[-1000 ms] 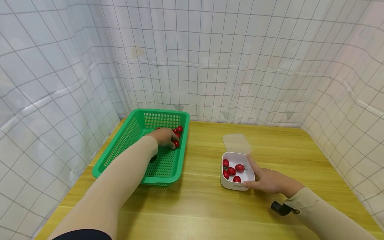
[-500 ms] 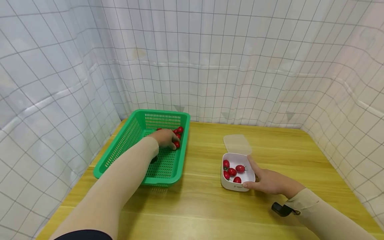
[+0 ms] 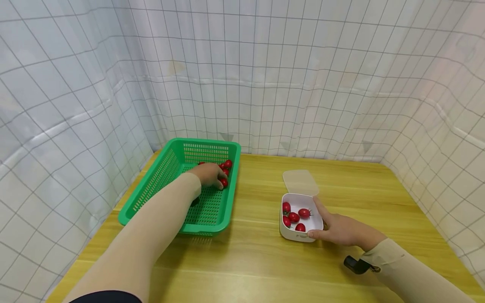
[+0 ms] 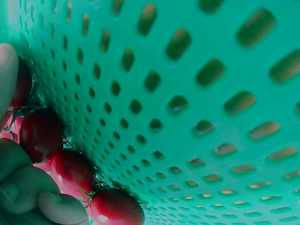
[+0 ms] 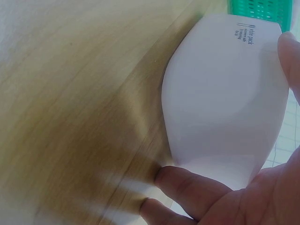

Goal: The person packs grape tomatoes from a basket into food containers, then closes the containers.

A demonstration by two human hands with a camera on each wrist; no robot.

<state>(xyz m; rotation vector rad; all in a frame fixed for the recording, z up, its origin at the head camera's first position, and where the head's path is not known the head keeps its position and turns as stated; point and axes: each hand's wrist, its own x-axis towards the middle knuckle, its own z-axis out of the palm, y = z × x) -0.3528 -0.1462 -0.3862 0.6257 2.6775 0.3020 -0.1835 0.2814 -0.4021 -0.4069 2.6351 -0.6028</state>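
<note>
My left hand (image 3: 209,174) reaches into a green plastic basket (image 3: 206,229), its curled fingers right at several red cherry tomatoes (image 3: 224,183). Up close in the left wrist view, the fingers (image 4: 28,187) and thumb (image 4: 5,75) lie beside a row of tomatoes (image 4: 72,173) with green stems, along the slotted wall. I cannot tell whether one is pinched. On the right, my right hand (image 3: 339,229) holds a white square food box (image 3: 297,236), thumb at its near corner and fingers at the far side. Several cherry tomatoes (image 3: 293,217) lie inside it.
Behind the box a translucent lid (image 3: 300,182) lies flat on the wooden table (image 3: 242,261). White gridded curtains (image 3: 265,84) close in the back and both sides. A black device (image 3: 356,265) is strapped at my right wrist.
</note>
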